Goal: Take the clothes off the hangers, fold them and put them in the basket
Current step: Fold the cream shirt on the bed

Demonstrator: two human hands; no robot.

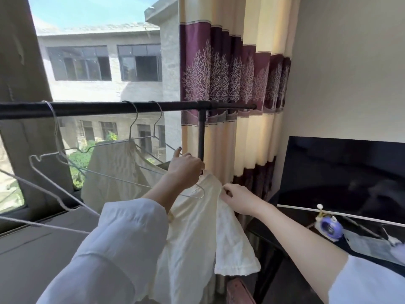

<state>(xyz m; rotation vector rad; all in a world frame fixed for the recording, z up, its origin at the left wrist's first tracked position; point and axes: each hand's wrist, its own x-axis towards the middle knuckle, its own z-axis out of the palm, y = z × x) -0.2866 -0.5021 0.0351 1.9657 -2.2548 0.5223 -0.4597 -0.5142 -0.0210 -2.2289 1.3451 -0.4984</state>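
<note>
A cream shirt (192,229) hangs down in front of me, below the black rail (109,108). My left hand (186,170) grips its top at the collar, where the end of a wire hanger (197,191) pokes out. My right hand (236,198) pinches the shirt's right shoulder edge beside the white sleeve (234,249). A second cream garment (118,172) hangs on a wire hanger (133,128) hooked over the rail. No basket is in view.
Bare wire hangers (50,159) dangle from the rail at left. A purple and cream curtain (236,84) hangs behind the rail's upright post. A dark television (341,172) stands at right on a black table with a small purple toy (328,227). The window sill runs along the left.
</note>
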